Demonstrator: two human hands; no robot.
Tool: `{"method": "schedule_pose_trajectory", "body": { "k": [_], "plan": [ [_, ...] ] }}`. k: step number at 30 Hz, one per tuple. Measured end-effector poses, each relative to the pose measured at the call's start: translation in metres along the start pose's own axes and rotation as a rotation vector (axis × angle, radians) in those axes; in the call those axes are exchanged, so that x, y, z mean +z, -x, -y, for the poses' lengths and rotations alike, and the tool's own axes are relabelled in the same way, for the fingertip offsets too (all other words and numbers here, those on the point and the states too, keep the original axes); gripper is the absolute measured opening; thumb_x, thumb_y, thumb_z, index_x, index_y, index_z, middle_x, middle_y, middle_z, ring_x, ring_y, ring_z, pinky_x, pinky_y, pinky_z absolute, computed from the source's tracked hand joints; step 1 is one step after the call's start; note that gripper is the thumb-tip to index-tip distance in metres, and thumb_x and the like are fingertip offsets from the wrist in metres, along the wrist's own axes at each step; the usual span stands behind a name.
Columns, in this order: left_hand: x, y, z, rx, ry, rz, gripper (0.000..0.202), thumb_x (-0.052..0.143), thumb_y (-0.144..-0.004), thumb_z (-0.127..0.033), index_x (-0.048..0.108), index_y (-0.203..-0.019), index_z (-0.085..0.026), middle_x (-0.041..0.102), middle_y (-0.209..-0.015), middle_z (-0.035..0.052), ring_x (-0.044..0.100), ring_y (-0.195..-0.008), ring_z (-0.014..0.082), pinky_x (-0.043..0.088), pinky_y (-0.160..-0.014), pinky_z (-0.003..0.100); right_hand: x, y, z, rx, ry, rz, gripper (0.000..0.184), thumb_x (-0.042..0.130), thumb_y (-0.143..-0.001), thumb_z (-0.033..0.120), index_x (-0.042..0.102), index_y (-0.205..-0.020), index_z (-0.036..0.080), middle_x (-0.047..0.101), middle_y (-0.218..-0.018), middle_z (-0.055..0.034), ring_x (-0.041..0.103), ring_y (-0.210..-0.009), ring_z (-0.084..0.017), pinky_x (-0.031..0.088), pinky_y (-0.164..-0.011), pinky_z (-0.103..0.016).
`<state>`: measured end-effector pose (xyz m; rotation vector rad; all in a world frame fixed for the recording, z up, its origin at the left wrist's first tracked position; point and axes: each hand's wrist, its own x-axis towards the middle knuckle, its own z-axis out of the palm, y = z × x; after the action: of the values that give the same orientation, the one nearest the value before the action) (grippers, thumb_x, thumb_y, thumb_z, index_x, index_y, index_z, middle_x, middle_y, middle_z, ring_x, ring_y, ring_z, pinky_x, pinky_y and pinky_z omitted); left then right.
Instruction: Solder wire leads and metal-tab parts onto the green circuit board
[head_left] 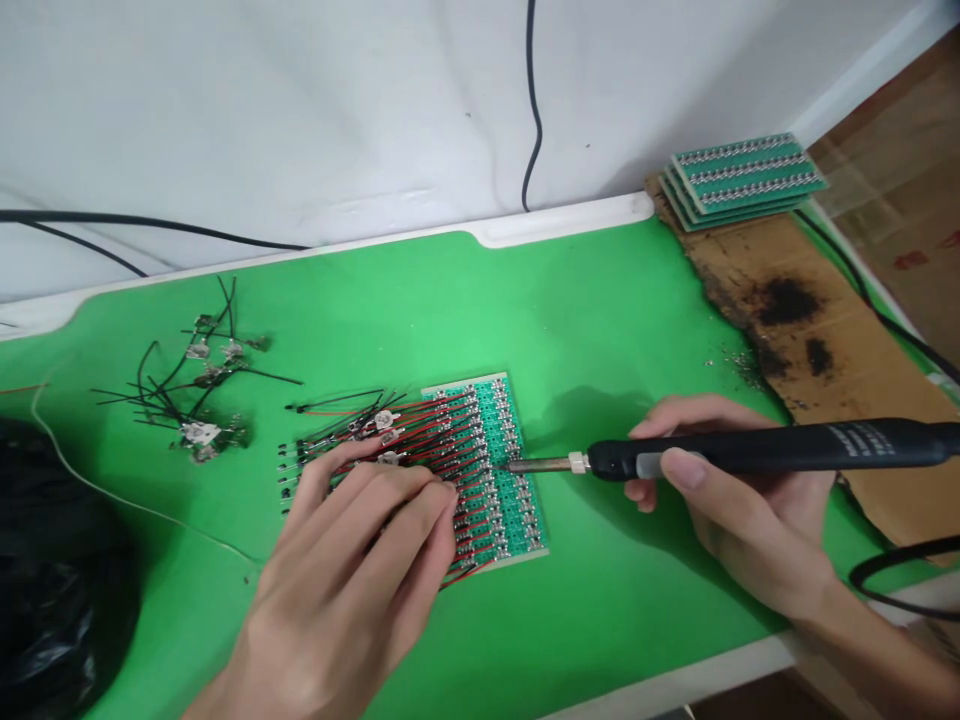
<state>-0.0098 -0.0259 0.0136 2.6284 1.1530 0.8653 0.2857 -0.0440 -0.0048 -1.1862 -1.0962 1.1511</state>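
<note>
A green circuit board (517, 500) lies on the green mat, with rows of small metal contacts. Red and black wires (450, 425) run leftward from it to small parts partly covered by my left hand. My left hand (352, 560) rests over these wires, thumb and fingertips pinched at the board's left part on what looks like a thin wire; the fingers hide most of it. My right hand (735, 490) grips a black soldering iron (787, 447) like a pen. The iron's metal tip points left and meets the board's middle, near a row of contacts.
Loose black wires with small metal parts (202, 430) lie at the left. A black plastic bag (60, 580) fills the lower left. Several similar boards (750, 180) are stacked on scorched cardboard (795, 260) at the right. A black cable (900, 590) loops near my right wrist.
</note>
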Motion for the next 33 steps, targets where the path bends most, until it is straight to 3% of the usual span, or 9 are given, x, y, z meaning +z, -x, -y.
{"method": "schedule_pose_trajectory", "body": {
  "k": [10,33],
  "plan": [
    [0.0014,-0.0034,-0.0021,-0.029,0.015,0.011,0.019,0.075,-0.102,-0.003,0.072,-0.115,-0.017,0.081,-0.104,0.0006,0.076,-0.090,0.0130,0.059,-0.110,0.042,-0.0003,-0.0001,-0.0003,0.023,-0.007,0.014,0.007,0.087,-0.103,0.036,0.088,-0.109,0.032,0.080,-0.078,-0.0004,0.076,-0.061,-0.013,0.065,-0.057,-0.018],
    [-0.0002,-0.0047,-0.0025,-0.023,0.031,0.002,0.021,0.074,-0.101,-0.002,0.071,-0.115,-0.017,0.080,-0.105,0.0009,0.076,-0.090,0.0132,0.060,-0.110,0.042,0.0005,-0.0001,0.0019,0.033,0.009,-0.008,0.011,0.089,-0.100,0.037,0.087,-0.104,0.027,0.079,-0.076,-0.0026,0.075,-0.059,-0.017,0.065,-0.052,-0.024]
  ]
}}
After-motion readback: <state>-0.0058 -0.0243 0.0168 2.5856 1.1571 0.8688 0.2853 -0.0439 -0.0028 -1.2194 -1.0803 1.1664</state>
